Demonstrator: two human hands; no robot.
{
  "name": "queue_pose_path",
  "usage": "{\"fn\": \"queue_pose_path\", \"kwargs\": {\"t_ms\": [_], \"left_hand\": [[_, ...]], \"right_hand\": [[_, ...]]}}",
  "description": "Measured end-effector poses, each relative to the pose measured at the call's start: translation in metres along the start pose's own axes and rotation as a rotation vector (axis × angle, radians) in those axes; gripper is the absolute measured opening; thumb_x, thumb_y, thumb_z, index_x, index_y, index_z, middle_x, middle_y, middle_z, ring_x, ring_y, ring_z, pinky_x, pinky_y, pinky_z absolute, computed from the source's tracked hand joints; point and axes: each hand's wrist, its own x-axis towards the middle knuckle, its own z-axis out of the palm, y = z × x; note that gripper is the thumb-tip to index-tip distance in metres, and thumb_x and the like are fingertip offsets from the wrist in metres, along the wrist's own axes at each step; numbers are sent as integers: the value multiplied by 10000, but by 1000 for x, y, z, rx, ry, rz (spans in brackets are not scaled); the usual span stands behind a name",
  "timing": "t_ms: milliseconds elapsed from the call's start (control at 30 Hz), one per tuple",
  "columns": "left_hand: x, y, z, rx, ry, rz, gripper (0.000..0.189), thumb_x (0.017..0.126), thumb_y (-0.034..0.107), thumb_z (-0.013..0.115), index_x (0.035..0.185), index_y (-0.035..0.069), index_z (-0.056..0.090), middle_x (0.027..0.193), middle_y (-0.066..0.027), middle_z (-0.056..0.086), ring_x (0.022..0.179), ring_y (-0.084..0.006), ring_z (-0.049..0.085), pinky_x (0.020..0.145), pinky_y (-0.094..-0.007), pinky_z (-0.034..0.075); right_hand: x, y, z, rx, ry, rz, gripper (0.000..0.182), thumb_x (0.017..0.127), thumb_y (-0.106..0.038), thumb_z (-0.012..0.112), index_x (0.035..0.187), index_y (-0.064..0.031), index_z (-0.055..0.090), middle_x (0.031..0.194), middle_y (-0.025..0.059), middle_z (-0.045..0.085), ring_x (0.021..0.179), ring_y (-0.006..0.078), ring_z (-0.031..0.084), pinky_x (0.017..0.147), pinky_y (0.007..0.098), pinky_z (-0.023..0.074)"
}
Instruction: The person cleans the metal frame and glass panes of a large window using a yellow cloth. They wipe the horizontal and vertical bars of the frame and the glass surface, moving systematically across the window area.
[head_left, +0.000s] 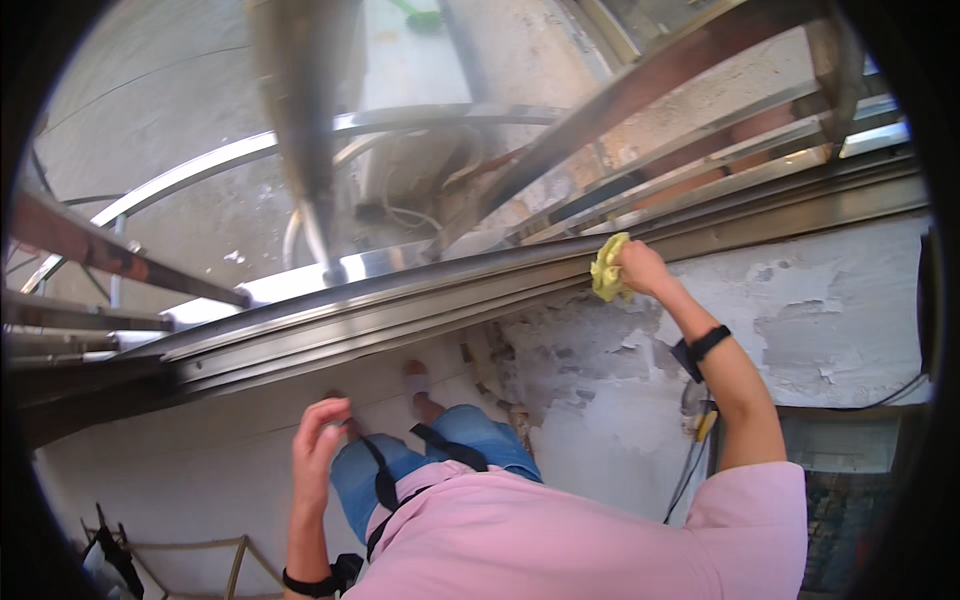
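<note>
My right hand (643, 268) grips a crumpled yellow cloth (611, 268) and presses it against the grooved metal window track (405, 319). The track runs slantwise across the view, with metal bars (637, 82) rising beyond it. My left hand (319, 429) hangs in front of my body, on the near side of the track, with bent fingers and nothing visible in them. Part of its palm is turned out of sight.
A wall with peeling paint (600, 375) lies below the track on the right. Beyond the bars a curved metal rail (187, 169) and a white hose or cable (405, 214) show. A thin frame (240, 559) stands at the lower left. Dark cables (686, 480) hang near my right elbow.
</note>
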Motion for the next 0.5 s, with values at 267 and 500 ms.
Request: {"fn": "queue_pose_path", "kwargs": {"t_ms": [267,500], "left_hand": [[1,45,-2,279,-273,210,637,764,257,688,1297,48,408,1242,-110,488,1173,-235,433,1000,-374,324],[-28,31,-56,360,-118,124,133,753,85,652,834,8,580,886,-55,570,858,-168,559,777,-275,444]], "right_hand": [[-82,-277,-159,885,-260,-900,308,747,-48,480,1029,-56,606,1108,138,578,1001,294,559,864,358,438],[-77,-346,-61,1856,-621,-605,226,921,-169,385,1065,-95,544,1075,9,517,1013,116,489,873,245,391]]}}
